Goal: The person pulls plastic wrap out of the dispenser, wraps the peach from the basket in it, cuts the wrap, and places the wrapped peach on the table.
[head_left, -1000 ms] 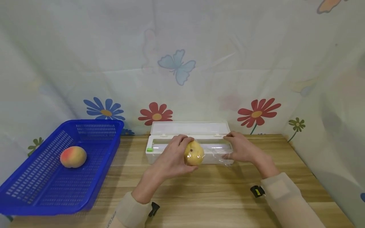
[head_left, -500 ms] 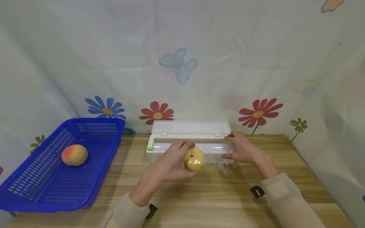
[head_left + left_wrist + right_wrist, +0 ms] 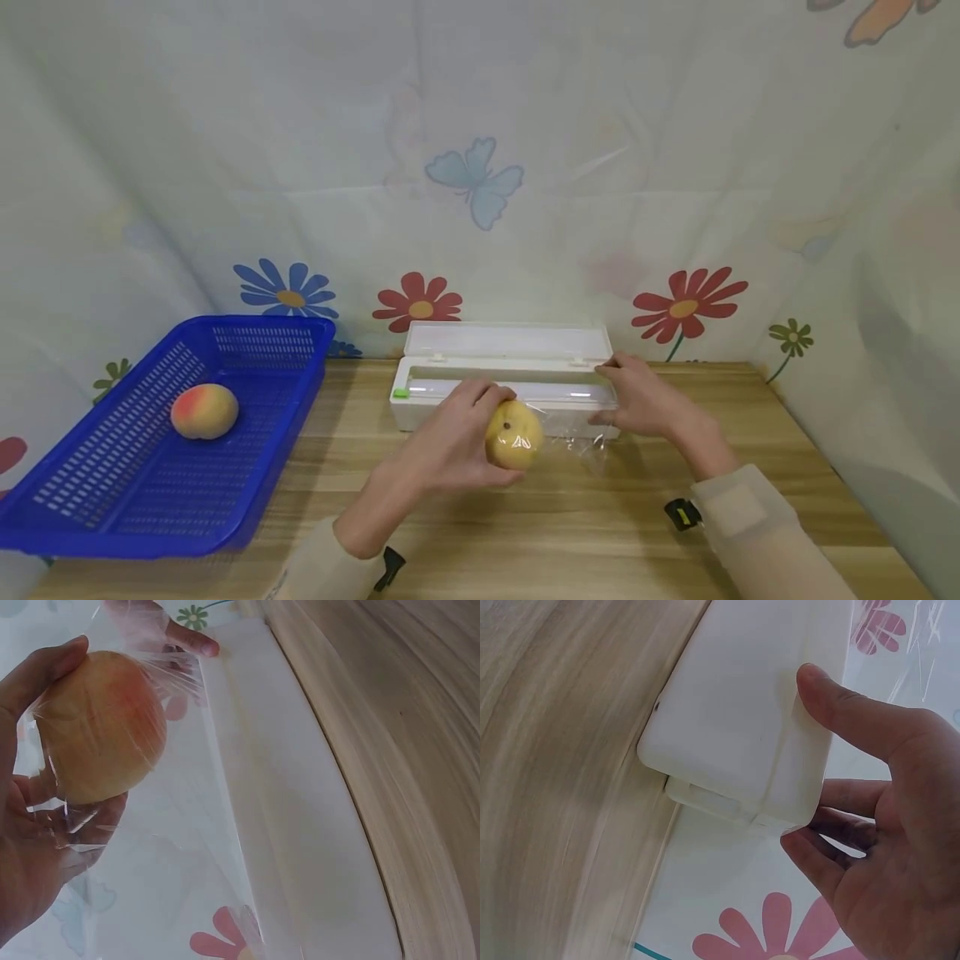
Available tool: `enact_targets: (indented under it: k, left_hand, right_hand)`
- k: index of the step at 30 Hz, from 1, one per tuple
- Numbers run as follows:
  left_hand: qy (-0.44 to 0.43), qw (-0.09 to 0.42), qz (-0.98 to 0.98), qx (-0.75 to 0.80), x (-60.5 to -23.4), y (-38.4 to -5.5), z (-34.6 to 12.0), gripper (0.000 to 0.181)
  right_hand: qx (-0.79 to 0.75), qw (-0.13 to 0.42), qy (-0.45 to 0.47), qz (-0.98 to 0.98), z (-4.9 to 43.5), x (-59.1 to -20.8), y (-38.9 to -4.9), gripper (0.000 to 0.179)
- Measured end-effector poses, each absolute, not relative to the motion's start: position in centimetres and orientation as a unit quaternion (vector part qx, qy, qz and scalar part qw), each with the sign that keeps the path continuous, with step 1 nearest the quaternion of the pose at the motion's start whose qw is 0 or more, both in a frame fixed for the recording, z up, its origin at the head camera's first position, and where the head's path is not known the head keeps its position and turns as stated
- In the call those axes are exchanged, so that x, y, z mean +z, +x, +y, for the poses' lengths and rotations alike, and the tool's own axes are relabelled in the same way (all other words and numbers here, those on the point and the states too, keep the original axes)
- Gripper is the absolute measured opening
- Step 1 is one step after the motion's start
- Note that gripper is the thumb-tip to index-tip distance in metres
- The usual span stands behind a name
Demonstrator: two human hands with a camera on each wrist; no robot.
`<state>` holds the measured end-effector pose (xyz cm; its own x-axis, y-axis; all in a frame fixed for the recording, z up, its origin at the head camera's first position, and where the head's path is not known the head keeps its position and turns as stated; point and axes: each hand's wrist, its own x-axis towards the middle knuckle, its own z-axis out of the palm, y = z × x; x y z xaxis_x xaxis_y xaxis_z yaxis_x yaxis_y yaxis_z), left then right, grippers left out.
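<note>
My left hand [image 3: 457,437] grips a yellow peach [image 3: 515,435] in front of the white cling film box [image 3: 427,414]. In the left wrist view the peach [image 3: 105,724] shows a reddish side, with clear cling film [image 3: 176,825] stretched over it and running to the box [image 3: 292,802]. My right hand [image 3: 648,400] holds the box by its right end. From the right wrist, the thumb [image 3: 829,697] presses the front face of the box [image 3: 735,690] and the fingers bend round its end. The lid [image 3: 510,340] stands raised at the back, baring the film roll [image 3: 540,391].
To the left stands a blue plastic basket [image 3: 258,492] with another peach [image 3: 205,412] in it. A green slider [image 3: 401,393] sits at the box's left end. Behind the wooden table [image 3: 585,533] hangs a flower-printed curtain [image 3: 337,217].
My left hand has drawn the peach down, towards me and away from the box, with film trailing from it. The right hand keeps its hold on the box's end.
</note>
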<state>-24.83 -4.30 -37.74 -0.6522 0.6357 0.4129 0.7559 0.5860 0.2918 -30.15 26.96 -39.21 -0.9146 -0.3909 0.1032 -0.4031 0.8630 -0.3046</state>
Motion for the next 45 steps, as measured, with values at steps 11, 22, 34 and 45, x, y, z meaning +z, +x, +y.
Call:
enact_targets:
  k: [11,22,34,45]
  left_hand:
    - [-0.408,0.118,-0.876,-0.226,-38.0,-23.7,-4.7,0.082]
    - [-0.42,0.101,-0.875,-0.22,-38.6,-22.8,-4.6,0.082]
    - [-0.435,0.107,-0.87,-0.208,-39.2,-22.1,-4.6,0.079]
    - [-0.443,0.094,-0.873,-0.179,-39.4,-21.4,-4.8,0.079]
  right_hand:
    - [0.16,0.023,0.205,-0.965,26.9,-39.7,-30.3,0.075]
    - [0.152,0.05,0.222,-0.962,27.1,-39.9,-30.4,0.073]
    - [0.156,0.037,0.211,-0.964,27.0,-39.5,-30.1,0.074]
    - [0.151,0.037,0.202,-0.967,26.9,-39.5,-30.1,0.075]
